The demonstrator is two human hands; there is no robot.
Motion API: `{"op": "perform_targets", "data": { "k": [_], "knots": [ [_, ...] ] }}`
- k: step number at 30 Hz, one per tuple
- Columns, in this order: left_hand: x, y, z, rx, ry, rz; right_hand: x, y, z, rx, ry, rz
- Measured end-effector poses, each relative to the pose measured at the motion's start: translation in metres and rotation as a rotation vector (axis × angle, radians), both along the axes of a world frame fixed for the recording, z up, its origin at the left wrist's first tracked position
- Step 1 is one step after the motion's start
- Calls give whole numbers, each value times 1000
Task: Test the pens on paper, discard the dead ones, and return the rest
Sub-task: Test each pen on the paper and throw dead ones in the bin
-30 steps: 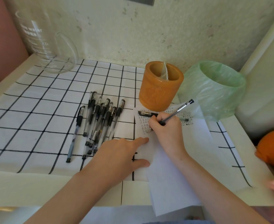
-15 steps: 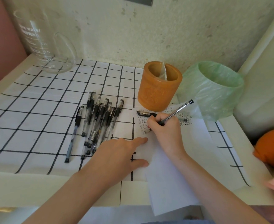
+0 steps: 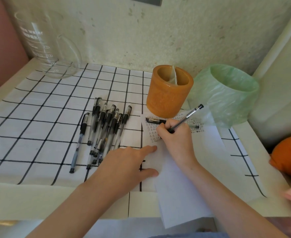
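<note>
My right hand (image 3: 176, 140) grips a clear black pen (image 3: 186, 117), its tip down on the white paper (image 3: 192, 165) among rows of small written marks. My left hand (image 3: 129, 162) lies flat with fingers spread, pressing the paper's left edge. A pen cap (image 3: 154, 120) lies on the paper just above my right hand. Several capped black pens (image 3: 103, 131) lie in a pile on the checked cloth to the left. An orange pen holder (image 3: 169, 91) stands behind the paper, and a bin lined with a green bag (image 3: 227, 95) stands to its right.
A large glass jug (image 3: 46, 45) stands at the back left near the wall. The black-and-white checked cloth (image 3: 38, 117) covers the table. An orange object (image 3: 290, 158) sits off the table's right edge. The wall runs close behind the holder and bin.
My right hand makes only small writing motions with the pen on the paper. My left hand stays pressed on the sheet.
</note>
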State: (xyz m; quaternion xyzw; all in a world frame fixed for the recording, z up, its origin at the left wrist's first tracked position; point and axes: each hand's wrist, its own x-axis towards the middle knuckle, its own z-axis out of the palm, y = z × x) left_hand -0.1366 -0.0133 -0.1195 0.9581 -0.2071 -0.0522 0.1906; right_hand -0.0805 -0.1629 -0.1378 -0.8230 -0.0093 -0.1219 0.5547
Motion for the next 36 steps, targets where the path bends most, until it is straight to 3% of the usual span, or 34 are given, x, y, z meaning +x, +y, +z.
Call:
{"op": "perform_targets", "data": {
  "k": [5, 9, 13, 18, 24, 30, 36],
  "knots": [
    [0, -1, 9, -417, 123, 105, 1, -8, 23, 380, 194, -3],
    [7, 3, 16, -621, 214, 188, 0, -14, 51, 641, 380, 120],
    [7, 5, 22, -768, 149, 217, -17, -17, 60, 653, 425, 203],
    [8, 2, 25, -891, 97, 261, -33, -19, 59, 592, 386, 82],
    [6, -2, 27, -908, 101, 250, -33, -15, 56, 510, 386, 98],
    [5, 1, 26, -798, 64, 236, -35, -12, 51, 528, 460, 333],
    [4, 6, 22, -627, 29, 168, -36, -16, 51, 526, 446, 358]
  ]
}}
